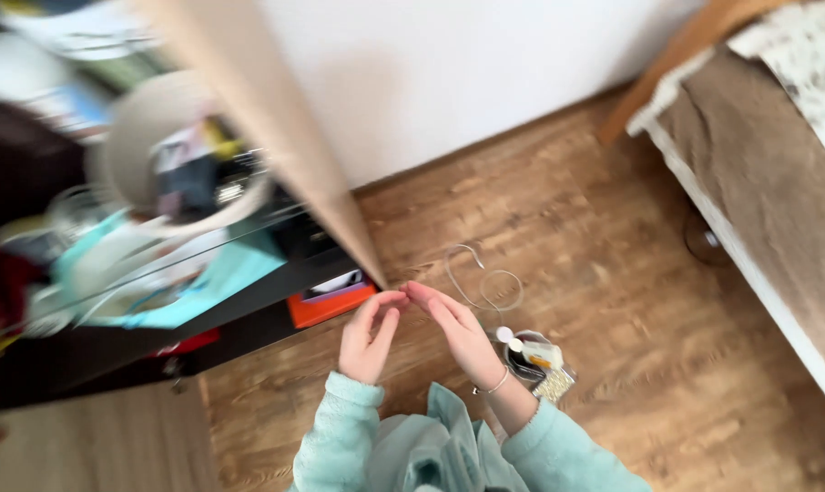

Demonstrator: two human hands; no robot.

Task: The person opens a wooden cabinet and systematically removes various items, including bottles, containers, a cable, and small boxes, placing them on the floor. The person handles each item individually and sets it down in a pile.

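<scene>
A bed (777, 182) is seen at 3 o'clock, above the wooden floor (613, 273). A cluttered black shelf (157, 337) is seen at 9 o'clock, an orange box (331, 305) on its lower level. At 6 o'clock, the left hand (369, 337) and right hand (458, 333) are raised, fingertips met; each grip is pinched closed on a thin clear cord (485, 282), looped at 12 o'clock of the right hand. A small container (535, 355) lies at 3 o'clock of the right wrist.

White wall (485, 73), wood-plank floor (613, 273), cluttered dark shelf (157, 337), bed with brown cover (768, 200)
</scene>
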